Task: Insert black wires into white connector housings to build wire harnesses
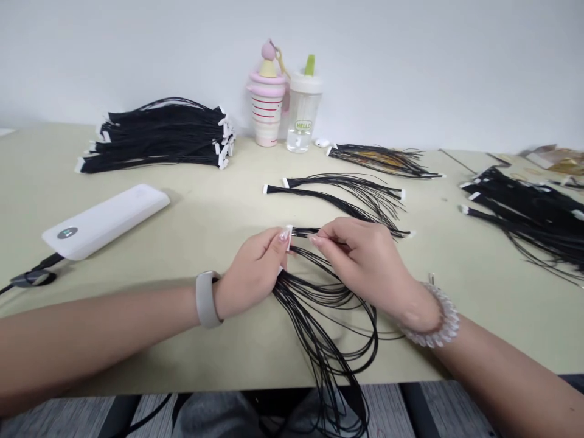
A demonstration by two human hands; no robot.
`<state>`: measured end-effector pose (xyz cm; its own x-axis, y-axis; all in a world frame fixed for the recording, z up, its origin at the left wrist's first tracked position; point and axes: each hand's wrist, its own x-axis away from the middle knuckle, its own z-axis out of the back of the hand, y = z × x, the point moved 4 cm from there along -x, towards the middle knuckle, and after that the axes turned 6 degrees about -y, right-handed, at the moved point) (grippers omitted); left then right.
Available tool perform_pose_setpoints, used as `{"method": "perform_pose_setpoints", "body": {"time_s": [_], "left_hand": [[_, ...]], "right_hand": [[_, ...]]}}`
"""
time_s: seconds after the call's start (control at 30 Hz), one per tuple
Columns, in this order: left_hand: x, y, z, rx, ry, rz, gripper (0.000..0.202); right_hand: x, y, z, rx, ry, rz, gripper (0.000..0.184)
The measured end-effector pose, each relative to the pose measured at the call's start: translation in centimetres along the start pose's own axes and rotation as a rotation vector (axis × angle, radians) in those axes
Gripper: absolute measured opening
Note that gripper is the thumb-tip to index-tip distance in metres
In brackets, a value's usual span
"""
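Head view: wires [319, 316] on beige table [201, 213]

Head-worn view looks forward and down, close over the tabletop

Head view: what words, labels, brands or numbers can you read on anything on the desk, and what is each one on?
"HELLO": on the green oval label of the clear plastic tumbler.
Round display on the white power bank: too small to read.
Gold-printed packaging: too blurred to read.
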<state>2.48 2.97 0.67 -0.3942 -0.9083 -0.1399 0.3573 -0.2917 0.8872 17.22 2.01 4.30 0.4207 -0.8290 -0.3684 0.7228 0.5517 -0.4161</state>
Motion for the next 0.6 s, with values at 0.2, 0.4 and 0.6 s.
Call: {"method": "perform_pose_setpoints", "body": {"time_s": [0.2, 0.4, 0.6], "left_hand": [[-0.09, 0.00, -0.05, 0.012, -0.005, 0.006, 0.041], [-0.03, -0.03, -0.05, 0.008, -0.014, 0.018, 0.040], [-0.02, -0.01, -0.08, 0.002, -0.021, 0.007, 0.040]], "right_hand": [[0.06, -0.17, -0.03, 0.051, -0.064, -0.005, 0.018], [0.16, -0.13, -0.16, 0.094, -0.142, -0.041, 0.022], [0.02, -0.30, -0.21, 0.086, -0.187, -0.041, 0.021]]}}
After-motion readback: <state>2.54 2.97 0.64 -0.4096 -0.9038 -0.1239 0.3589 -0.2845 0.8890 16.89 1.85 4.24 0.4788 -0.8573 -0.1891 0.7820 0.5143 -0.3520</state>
